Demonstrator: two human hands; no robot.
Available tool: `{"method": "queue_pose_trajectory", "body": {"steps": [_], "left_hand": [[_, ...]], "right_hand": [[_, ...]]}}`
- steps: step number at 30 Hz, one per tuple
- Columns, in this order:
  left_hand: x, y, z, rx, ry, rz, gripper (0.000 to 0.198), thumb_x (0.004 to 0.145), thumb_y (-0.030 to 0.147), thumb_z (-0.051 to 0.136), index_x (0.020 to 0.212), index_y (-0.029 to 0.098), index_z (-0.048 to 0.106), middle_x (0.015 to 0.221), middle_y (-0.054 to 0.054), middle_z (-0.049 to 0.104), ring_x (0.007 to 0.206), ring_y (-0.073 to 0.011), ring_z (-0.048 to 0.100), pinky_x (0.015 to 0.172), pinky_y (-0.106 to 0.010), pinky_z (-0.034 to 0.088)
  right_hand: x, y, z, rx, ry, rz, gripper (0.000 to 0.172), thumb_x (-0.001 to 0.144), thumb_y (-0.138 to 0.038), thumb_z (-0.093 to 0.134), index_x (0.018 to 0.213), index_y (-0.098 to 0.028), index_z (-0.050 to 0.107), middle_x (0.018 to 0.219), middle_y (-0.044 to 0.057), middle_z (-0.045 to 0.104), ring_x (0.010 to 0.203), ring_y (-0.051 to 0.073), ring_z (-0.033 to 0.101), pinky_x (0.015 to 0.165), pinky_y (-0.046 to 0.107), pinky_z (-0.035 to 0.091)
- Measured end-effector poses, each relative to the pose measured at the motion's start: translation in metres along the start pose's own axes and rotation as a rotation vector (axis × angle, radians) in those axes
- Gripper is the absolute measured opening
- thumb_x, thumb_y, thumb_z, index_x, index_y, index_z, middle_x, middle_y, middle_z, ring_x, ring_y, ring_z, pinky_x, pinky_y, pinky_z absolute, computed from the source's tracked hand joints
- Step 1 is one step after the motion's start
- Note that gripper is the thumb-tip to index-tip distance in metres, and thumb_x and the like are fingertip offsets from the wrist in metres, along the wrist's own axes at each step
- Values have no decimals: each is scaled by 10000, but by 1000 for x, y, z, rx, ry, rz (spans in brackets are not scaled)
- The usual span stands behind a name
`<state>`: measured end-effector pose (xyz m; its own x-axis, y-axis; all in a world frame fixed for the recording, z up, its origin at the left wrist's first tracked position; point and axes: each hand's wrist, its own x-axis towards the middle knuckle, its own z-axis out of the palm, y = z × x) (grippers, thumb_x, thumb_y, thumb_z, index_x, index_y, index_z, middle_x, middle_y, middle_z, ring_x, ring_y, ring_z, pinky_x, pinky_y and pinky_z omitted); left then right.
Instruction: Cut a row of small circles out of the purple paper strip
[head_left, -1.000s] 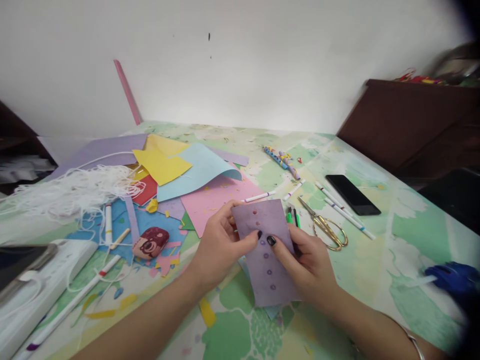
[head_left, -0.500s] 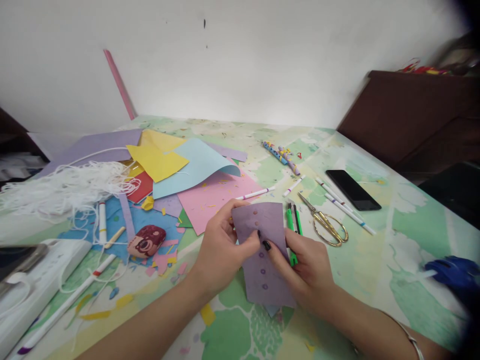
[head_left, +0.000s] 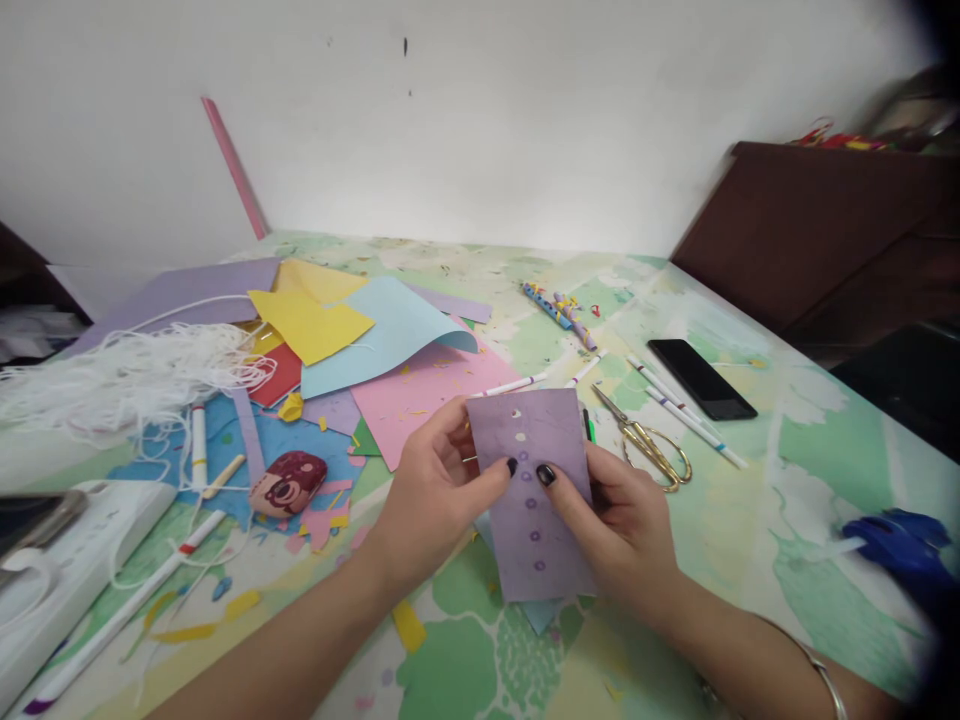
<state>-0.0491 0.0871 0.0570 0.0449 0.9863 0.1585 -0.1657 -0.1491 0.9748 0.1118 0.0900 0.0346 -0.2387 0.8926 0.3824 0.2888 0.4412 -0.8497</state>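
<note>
A rectangular piece of purple paper is held up above the table between both hands. Down its length runs a row of small circles; the top two look like punched holes, the lower ones like drawn purple rings. My left hand pinches its left edge, thumb on the front and fingers behind. On the right edge, my right hand grips it the same way, thumb lying near the rings. Partly hidden behind the paper is a green and black tool. Gold-handled scissors lie to the right of it.
White markers and a black phone lie on the right, with a blue object nearer. Coloured paper sheets, tangled white string, a small bear-face case and a power strip cover the left.
The purple paper has shifted slightly right and up and turned more toward me. The top two circles now show as holes with light through them. Both hands keep their grip.
</note>
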Motion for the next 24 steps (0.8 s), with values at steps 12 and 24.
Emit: {"method": "queue_pose_trajectory", "body": {"steps": [12, 24], "left_hand": [[-4, -6, 5, -44, 71, 5, 202, 714, 116, 626, 903, 183, 607, 826, 12, 652, 778, -117, 603, 696, -202, 494], [0, -9, -1, -304, -22, -143, 280, 720, 181, 742, 987, 159, 660, 949, -56, 705, 840, -160, 655, 761, -276, 546]], "right_hand": [[-2, -6, -2, -153, -64, -241, 252, 869, -179, 498, 627, -185, 427, 548, -40, 371, 488, 83, 344, 467, 231, 281], [15, -3, -5, 878, -72, 465, 164, 709, -356, 747, 701, -204, 685, 599, -10, 629, 494, 103, 550, 444, 196, 436]]}}
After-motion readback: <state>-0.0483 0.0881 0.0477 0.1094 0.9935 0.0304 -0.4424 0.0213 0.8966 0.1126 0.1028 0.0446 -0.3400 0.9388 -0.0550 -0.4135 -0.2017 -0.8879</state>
